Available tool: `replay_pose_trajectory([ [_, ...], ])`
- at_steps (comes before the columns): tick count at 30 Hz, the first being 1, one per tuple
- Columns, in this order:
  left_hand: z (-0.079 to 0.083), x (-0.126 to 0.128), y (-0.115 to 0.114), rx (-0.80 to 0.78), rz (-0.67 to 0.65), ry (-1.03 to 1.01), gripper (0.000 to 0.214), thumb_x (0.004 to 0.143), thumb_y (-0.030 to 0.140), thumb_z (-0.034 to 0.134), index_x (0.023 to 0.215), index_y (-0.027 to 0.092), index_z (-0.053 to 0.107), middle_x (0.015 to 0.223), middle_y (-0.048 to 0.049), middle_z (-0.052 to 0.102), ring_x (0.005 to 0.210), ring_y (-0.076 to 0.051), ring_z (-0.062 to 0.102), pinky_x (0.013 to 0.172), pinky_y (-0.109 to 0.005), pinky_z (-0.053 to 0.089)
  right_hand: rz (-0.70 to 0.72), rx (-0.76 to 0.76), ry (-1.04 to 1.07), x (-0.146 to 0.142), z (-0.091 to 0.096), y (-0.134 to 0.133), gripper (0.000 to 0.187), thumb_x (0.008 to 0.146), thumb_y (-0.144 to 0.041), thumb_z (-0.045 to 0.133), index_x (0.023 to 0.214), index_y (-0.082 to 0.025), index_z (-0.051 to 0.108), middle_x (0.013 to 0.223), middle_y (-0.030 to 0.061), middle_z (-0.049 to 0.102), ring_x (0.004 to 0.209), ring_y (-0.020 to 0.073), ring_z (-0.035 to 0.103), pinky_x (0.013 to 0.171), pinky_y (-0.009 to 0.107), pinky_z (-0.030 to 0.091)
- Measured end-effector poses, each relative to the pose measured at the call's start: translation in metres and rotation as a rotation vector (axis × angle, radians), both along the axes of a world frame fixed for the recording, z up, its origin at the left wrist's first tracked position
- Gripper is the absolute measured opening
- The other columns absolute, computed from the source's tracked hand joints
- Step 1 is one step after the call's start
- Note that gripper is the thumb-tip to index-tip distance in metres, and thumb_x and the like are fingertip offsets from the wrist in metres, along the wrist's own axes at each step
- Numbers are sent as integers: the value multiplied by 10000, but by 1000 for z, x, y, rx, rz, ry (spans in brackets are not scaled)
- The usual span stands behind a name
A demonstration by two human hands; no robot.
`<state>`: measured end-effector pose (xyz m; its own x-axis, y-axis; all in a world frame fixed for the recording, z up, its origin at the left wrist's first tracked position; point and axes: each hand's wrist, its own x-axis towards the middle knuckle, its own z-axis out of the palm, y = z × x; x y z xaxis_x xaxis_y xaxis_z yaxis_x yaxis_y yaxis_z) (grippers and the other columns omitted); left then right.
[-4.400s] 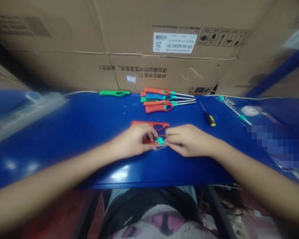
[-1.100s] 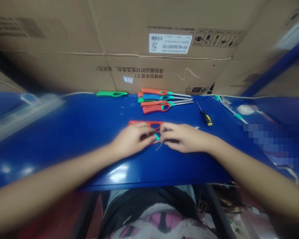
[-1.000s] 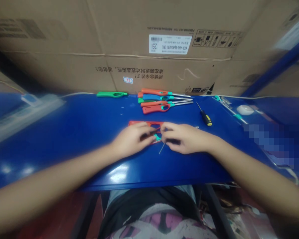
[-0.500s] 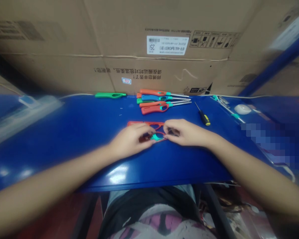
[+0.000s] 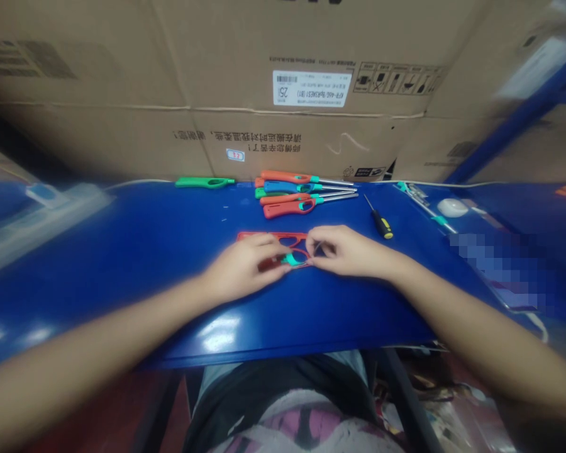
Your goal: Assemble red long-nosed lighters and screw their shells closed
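Two red lighter casing halves lie side by side on the blue table in front of me. The nearer red casing half (image 5: 301, 254) has a teal trigger (image 5: 290, 259) in it. My left hand (image 5: 245, 267) is closed around its left end, fingers by the trigger. My right hand (image 5: 344, 250) pinches at the right end of the same half; whatever small part may be between its fingertips is hidden. Just behind, the other red casing half (image 5: 290, 240) touches or nearly touches the fingers of both hands.
Several long-nosed lighters (image 5: 290, 207) lie stacked at the back, left of a black and yellow screwdriver (image 5: 382, 224). A green casing (image 5: 202, 182) sits near the cardboard wall (image 5: 245, 113). A power strip (image 5: 51, 217) is at left; a white mouse-shaped object (image 5: 453, 207) is at right.
The whole view has shifted slightly left. Both hands keep nearly the same hold at the red casing half, with only small finger motion.
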<state>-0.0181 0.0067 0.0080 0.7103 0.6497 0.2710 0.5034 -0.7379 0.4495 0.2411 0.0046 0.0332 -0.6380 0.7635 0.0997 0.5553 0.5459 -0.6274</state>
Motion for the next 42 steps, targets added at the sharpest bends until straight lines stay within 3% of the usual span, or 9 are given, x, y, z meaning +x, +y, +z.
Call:
replay_pose_trajectory([
  [5,0,-3,1,59,-24,20,430,886,307,660,1302,202,674,1216,-96,722,1102,-263,678,985,-410,538,121,-18,2,7,6,1,170,882,-245,688,1032,-168,702,949,30,647,655,96,496,633,232,426],
  [8,3,-5,1,81,-38,66,471,851,283,671,1316,214,664,1247,-89,716,1125,-272,673,991,-421,539,51,55,13,16,6,11,229,898,-326,679,1069,-175,706,925,29,663,643,105,499,635,243,434],
  [14,6,-8,2,154,-102,129,439,905,301,606,1331,203,653,1261,-99,714,1152,-276,657,984,-413,540,-593,462,-215,87,-2,59,233,892,-257,545,1025,-165,713,1039,131,688,977,268,614,926,400,469],
  [17,7,-8,2,147,-136,130,430,916,270,584,1338,211,643,1258,-87,717,1157,-264,654,969,-390,547,-1039,344,-452,137,-8,76,379,883,-246,507,1205,-127,667,1281,224,599,1221,391,524,1009,505,432],
  [19,8,-8,1,138,-151,126,435,924,251,571,1354,222,630,1252,-81,718,1148,-255,655,959,-382,550,-1186,162,-585,162,-14,82,498,858,-272,536,1332,-132,592,1388,250,520,1273,445,470,989,553,436],
  [23,10,-8,0,129,-151,132,479,942,227,543,1419,259,580,1231,-72,722,1112,-243,659,950,-382,549,-1183,65,-610,181,-26,87,540,791,-232,604,1317,-115,606,1352,260,549,1200,424,547,976,540,466],
  [33,12,-10,0,114,-196,145,466,972,210,505,1433,251,560,1280,-76,698,1137,-233,643,977,-387,544,-1232,113,-510,179,-25,91,467,725,-83,639,1187,-143,657,1071,159,701,1004,290,657,875,368,512],
  [39,14,-10,1,123,-213,122,453,971,207,520,1417,257,576,1267,-85,704,1137,-235,655,986,-396,547,-1267,121,-410,173,-19,86,155,735,-97,667,865,-166,716,934,142,729,917,286,677,834,365,515],
  [42,10,-9,2,113,-223,100,428,980,205,520,1400,246,590,1265,-98,703,1148,-240,649,989,-404,547,-1245,182,-335,165,-11,82,90,795,-156,661,860,-155,725,991,168,735,985,312,679,883,397,514],
])
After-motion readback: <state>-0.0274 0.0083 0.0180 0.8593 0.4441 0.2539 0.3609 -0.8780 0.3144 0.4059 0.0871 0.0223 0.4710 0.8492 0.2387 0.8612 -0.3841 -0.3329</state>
